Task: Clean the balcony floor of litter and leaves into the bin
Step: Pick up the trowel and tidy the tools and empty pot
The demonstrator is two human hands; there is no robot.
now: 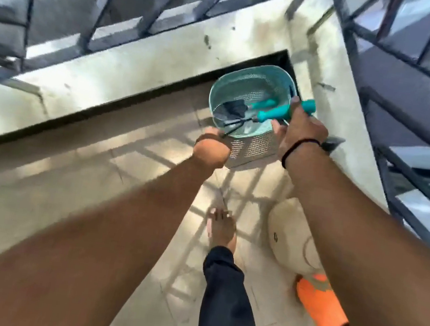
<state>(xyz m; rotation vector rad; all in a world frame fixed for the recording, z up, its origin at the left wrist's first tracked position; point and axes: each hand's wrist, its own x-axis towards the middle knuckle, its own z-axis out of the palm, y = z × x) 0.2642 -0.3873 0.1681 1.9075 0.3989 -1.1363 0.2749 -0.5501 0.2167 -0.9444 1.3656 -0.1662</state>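
**Bin held at the balcony corner**

Bin (249, 92), teal with perforated walls, sits at about one o'clock from the middle of the view, tucked into the corner where the concrete ledge (128, 66) turns. Inside it lie a small dark trowel (229, 108) and a hand rake (244, 124) with teal handles. The right hand (301, 129) grips one teal handle (285, 112) at the bin's three o'clock rim. The left hand (211, 149) is curled at the seven o'clock rim; whether it pinches the rim or the rake tines I cannot tell. Tiled floor (89, 213) spreads below, a bare foot (222, 229) at six o'clock. A cream object (289, 238) and orange shoe (321, 304) lie toward five o'clock, metal railing (414, 89) beyond.
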